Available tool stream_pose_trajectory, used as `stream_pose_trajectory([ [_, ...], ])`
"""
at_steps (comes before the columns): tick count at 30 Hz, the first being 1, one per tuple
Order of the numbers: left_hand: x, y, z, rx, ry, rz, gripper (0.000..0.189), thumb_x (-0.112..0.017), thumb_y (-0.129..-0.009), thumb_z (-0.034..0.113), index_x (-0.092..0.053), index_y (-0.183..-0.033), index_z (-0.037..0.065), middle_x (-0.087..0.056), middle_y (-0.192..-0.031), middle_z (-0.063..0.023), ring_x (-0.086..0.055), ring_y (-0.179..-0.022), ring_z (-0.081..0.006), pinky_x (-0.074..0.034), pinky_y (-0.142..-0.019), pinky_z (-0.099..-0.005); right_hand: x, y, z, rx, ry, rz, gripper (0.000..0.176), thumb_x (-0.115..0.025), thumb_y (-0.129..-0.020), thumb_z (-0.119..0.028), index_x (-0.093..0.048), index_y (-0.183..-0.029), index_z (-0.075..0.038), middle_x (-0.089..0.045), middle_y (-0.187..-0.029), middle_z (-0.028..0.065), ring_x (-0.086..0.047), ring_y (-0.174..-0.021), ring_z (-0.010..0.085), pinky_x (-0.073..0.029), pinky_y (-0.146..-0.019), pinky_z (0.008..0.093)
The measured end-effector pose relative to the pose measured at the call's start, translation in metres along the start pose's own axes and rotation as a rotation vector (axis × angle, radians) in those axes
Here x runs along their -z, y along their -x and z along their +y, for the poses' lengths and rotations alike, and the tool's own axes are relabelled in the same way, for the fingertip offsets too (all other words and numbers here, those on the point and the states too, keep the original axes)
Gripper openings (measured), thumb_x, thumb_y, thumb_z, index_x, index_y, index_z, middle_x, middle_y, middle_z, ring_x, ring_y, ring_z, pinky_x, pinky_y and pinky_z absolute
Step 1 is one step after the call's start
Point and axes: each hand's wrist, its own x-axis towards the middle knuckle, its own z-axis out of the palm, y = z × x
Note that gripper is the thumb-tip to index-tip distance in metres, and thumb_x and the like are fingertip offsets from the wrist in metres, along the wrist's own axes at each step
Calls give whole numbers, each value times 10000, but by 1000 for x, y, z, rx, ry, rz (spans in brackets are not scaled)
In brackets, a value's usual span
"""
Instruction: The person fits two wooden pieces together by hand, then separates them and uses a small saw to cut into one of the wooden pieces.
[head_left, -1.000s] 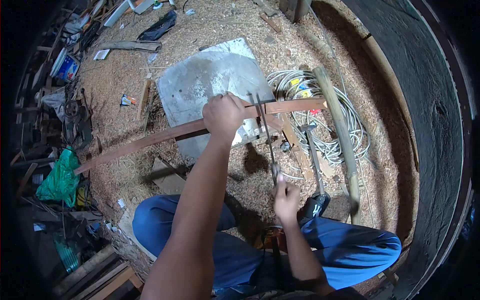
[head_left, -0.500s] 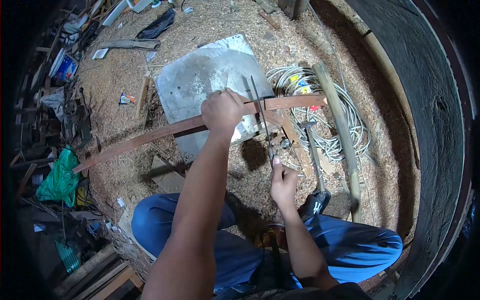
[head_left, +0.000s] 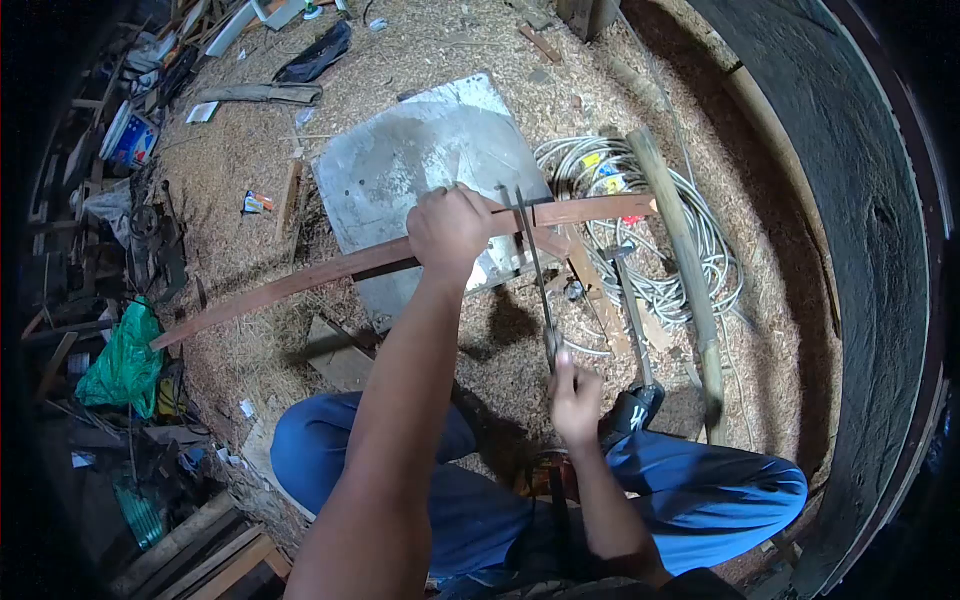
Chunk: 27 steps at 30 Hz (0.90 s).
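Observation:
A long, curved strip of reddish wood (head_left: 290, 285) lies slanting across a worn metal plate (head_left: 400, 150). My left hand (head_left: 448, 228) is closed over the strip, pressing it down near its middle. My right hand (head_left: 576, 400) grips the handle of a hand saw (head_left: 541, 275), whose narrow blade appears almost edge-on. The blade crosses the strip just right of my left hand, beside a dark line on the wood. Shorter wood pieces (head_left: 548, 240) sit beneath the strip at the plate's right edge.
Coiled grey cable (head_left: 720, 255) and a round pole (head_left: 680, 260) lie to the right, beside a hammer-like tool (head_left: 633, 310). A curved dark wall (head_left: 850, 200) bounds the right side. A green plastic bag (head_left: 125, 365) and scrap wood crowd the left. Shavings cover the ground.
My right hand has pulled the saw back toward my body, so its tip sits closer to the strip. My left hand still holds the strip in nearly the same place.

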Motion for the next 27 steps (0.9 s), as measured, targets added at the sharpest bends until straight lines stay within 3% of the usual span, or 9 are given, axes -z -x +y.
stream_pose_trajectory([
  [3, -2, -1, -2, -7, 12, 30, 374, -471, -893, 209, -711, -711, -12, -695, -774, -231, -682, -742, -395, -540, -744, -475, 3, 13, 9, 80, -71, 37, 606, -511, -1045, -319, -487, -502, -53, -454, -478, -27, -384, -448, 67, -283, -450, 294],
  [5, -5, 1, -1, -15, 30, 55, 376, -472, -893, 212, -712, -709, -11, -694, -767, -229, -682, -734, -393, -541, -741, -474, -6, -6, -11, -25, -10, 55, 611, -506, -1048, -320, -481, -501, -47, -452, -479, -25, -376, -446, 69, -271, -442, 299],
  [8, -6, 1, -1, -17, 6, 43, 379, -472, -897, 215, -712, -711, -12, -694, -770, -223, -682, -727, -391, -541, -739, -479, -15, -33, -9, 75, 73, 19, 626, -502, -1050, -325, -471, -494, -37, -443, -471, -26, -365, -439, 71, -265, -436, 302],
  [15, -5, -2, -4, -2, -27, -13, 382, -462, -903, 217, -714, -724, -9, -699, -794, -221, -684, -753, -391, -537, -745, -481, 6, 11, 2, -56, -42, 26, 620, -506, -1048, -322, -486, -492, -49, -445, -462, -24, -365, -432, 69, -264, -434, 307],
  [19, -6, 1, -2, -9, -11, 9, 386, -459, -905, 219, -712, -722, -9, -700, -802, -221, -685, -754, -386, -537, -749, -479, -11, -36, -11, 35, 90, -1, 603, -507, -1048, -326, -475, -516, -43, -442, -479, -26, -375, -454, 76, -278, -449, 322],
  [23, -4, -1, -1, 2, -11, 22, 380, -462, -897, 213, -711, -719, -11, -700, -795, -220, -685, -746, -388, -537, -742, -480, -6, 0, 9, 4, -48, 11, 593, -509, -1048, -278, -472, -506, -40, -435, -475, -27, -363, -440, 69, -264, -441, 298],
  [24, -4, -2, -1, -4, -13, -1, 378, -463, -894, 212, -708, -709, -10, -699, -791, -220, -685, -741, -389, -537, -740, -479, -5, 11, 12, 54, -64, 44, 551, -548, -1032, -236, -460, -548, 12, -398, -490, -9, -351, -484, 84, -277, -459, 340],
  [27, -6, -1, -4, -2, -10, 8, 378, -465, -889, 210, -706, -697, -8, -698, -787, -219, -686, -734, -388, -537, -737, -477, 1, 8, 18, -39, -35, 13, 561, -541, -1036, -260, -466, -553, 15, -406, -493, -4, -360, -489, 85, -283, -464, 338],
])
